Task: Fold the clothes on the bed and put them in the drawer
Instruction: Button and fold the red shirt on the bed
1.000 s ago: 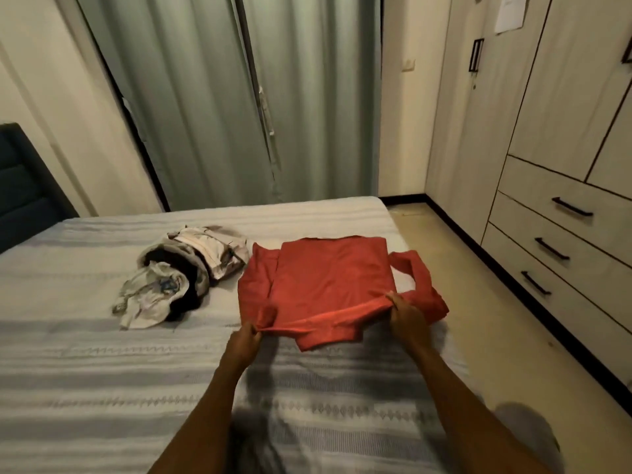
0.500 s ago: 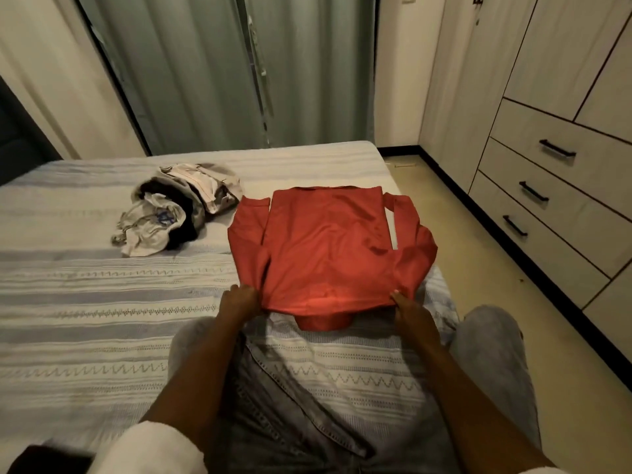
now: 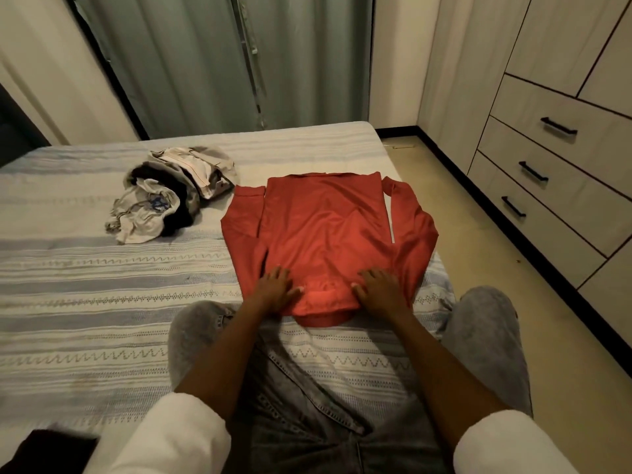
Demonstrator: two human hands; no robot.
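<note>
A red long-sleeved shirt [image 3: 325, 234] lies flat on the striped bed [image 3: 85, 302], folded once, its sleeves bent in along both sides. My left hand [image 3: 275, 290] rests with spread fingers on the shirt's near left part. My right hand [image 3: 381, 290] presses flat on the near right part. A heap of unfolded grey, white and dark clothes [image 3: 167, 193] lies on the bed to the left of the shirt. Three shut drawers [image 3: 554, 172] with black handles sit in the wardrobe at the right.
My knees in grey jeans [image 3: 485, 336] rest on the bed's near edge. A strip of beige floor [image 3: 478, 251] runs between bed and wardrobe. Green curtains [image 3: 239, 63] hang behind the bed. A dark headboard [image 3: 13, 131] is at far left.
Both hands pulled the shirt's raised near edge down toward me, let go of it, and now lie flat on the cloth. The view has tilted downward.
</note>
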